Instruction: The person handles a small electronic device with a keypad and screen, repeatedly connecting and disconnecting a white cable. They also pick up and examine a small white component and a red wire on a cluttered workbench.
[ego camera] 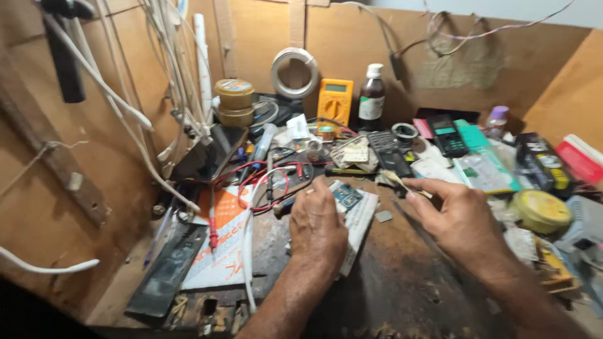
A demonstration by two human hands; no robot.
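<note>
The left hand [319, 221] pinned a small blue circuit board [346, 195] flat on the counter [402, 282], steadying it, while the right hand [455, 216] pinched a thin brush [402, 181] over it.

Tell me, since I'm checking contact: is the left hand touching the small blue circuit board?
Touching. The head view shows the left hand lying over the blue circuit board, fingertips on its near edge, with no gap between them.

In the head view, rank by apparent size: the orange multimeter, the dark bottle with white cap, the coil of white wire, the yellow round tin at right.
1. Dark bottle
2. Yellow round tin, nearer the camera, so unsure
3. Coil of white wire and orange multimeter look alike
</note>
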